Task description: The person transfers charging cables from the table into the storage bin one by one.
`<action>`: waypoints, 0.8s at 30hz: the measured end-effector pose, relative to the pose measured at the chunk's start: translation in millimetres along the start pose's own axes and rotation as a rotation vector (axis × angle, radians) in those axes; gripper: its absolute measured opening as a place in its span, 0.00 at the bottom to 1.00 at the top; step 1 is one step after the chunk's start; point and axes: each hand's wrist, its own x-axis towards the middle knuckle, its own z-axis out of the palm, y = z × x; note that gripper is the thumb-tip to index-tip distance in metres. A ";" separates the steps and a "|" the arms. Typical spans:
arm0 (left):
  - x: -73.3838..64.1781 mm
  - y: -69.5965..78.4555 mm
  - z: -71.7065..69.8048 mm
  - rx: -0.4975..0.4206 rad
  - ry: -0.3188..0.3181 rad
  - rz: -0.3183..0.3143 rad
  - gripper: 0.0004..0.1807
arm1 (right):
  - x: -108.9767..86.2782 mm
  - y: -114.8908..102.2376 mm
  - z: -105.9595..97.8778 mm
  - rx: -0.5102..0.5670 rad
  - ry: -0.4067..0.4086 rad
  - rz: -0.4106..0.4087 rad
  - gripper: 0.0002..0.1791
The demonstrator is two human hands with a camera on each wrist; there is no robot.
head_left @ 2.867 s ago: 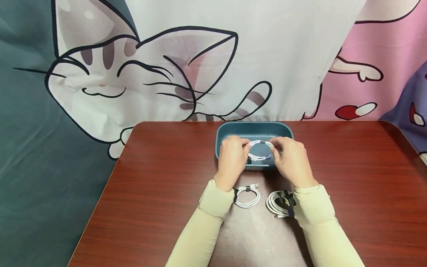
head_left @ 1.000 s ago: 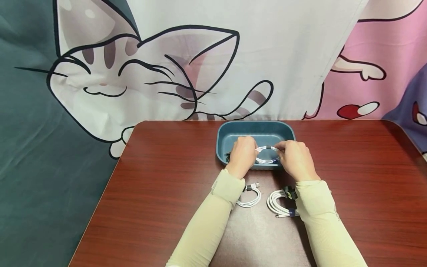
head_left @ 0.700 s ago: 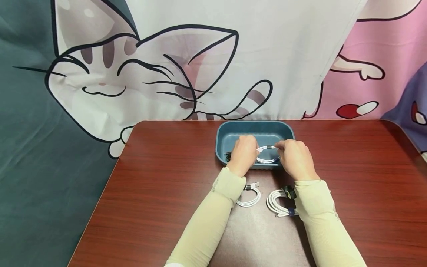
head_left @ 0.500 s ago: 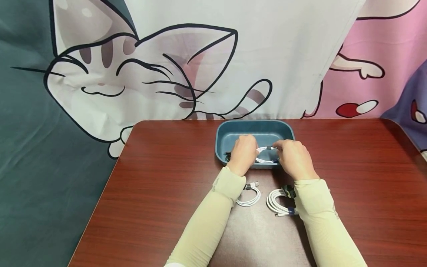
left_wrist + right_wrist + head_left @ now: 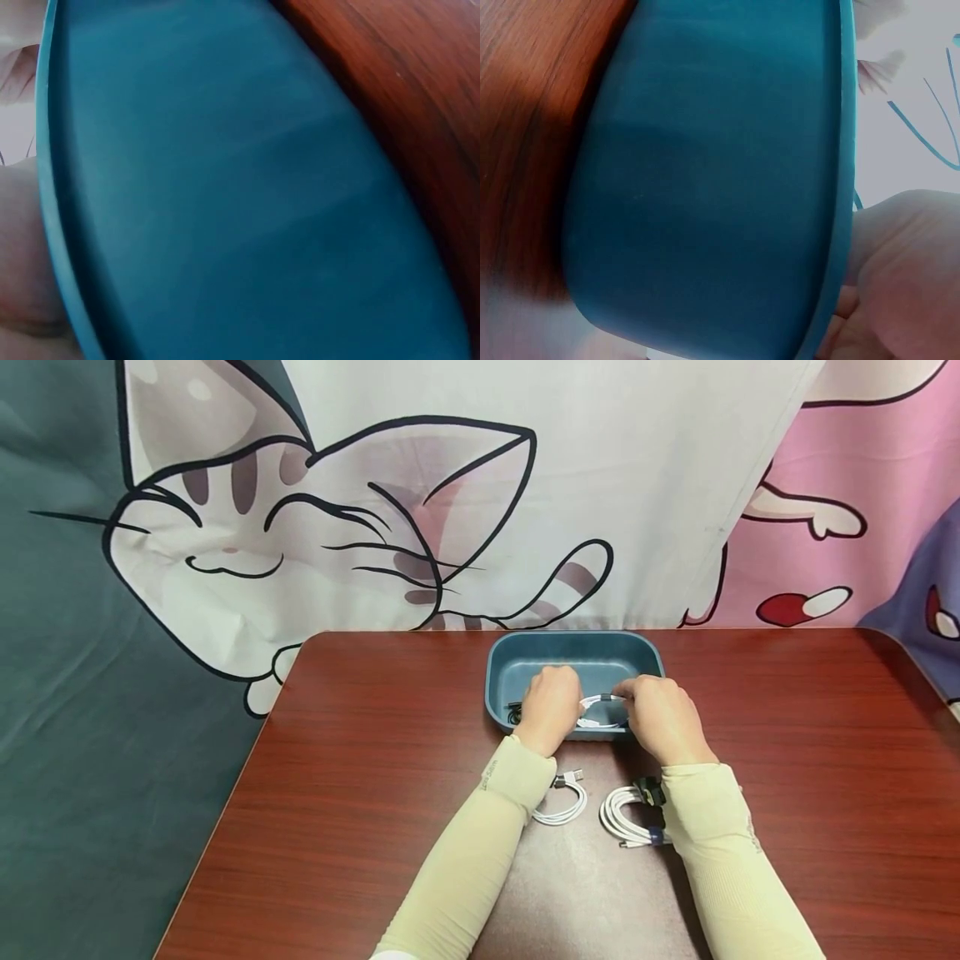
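Observation:
Over the near side of a blue-green bin [image 5: 573, 645], a coiled white charging cable [image 5: 596, 699] with a dark tie spans the gap between my hands. My left hand [image 5: 551, 706] grips the coil's left side, its fingertips hidden behind the knuckles in the head view. At the right side of the coil, my right hand [image 5: 663, 718] pinches it between thumb and forefinger. In the left wrist view the bin's outer wall [image 5: 225, 180] fills most of the picture, with part of the hand beyond the rim. The right wrist view shows that hand [image 5: 922, 277] past the rim too.
A black cable [image 5: 514, 712] lies inside the bin at its left end. On the brown table [image 5: 360, 793], in front of the bin, lie a thin coiled white USB cable [image 5: 573, 806] and a thicker white coil [image 5: 618, 818] with dark ties. A cat-print curtain [image 5: 480, 510] hangs behind.
Both hands shifted right with the white coil, uncovering the black cable in the bin. Most recently the ring sank a little and looks flatter between the hands.

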 end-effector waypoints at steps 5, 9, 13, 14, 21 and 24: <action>0.9 0.3 3.6 0.013 -0.018 -0.007 0.12 | 0.2 1.4 0.9 -0.014 -0.011 -0.010 0.12; 1.1 0.0 5.1 0.016 -0.018 0.011 0.11 | 1.2 2.0 2.0 -0.022 -0.020 -0.014 0.13; 2.1 -1.1 6.0 0.024 -0.008 0.034 0.11 | 2.3 2.8 3.0 -0.035 -0.024 -0.020 0.14; 2.4 -1.5 6.3 0.025 -0.006 0.036 0.11 | 2.4 3.0 3.0 -0.039 -0.025 -0.021 0.15; 4.4 -2.5 7.6 0.023 -0.001 0.033 0.13 | 3.5 2.7 3.2 -0.056 -0.050 -0.009 0.17; 4.7 -2.1 7.1 0.028 -0.002 0.030 0.12 | 4.3 1.9 3.1 -0.054 -0.059 -0.001 0.18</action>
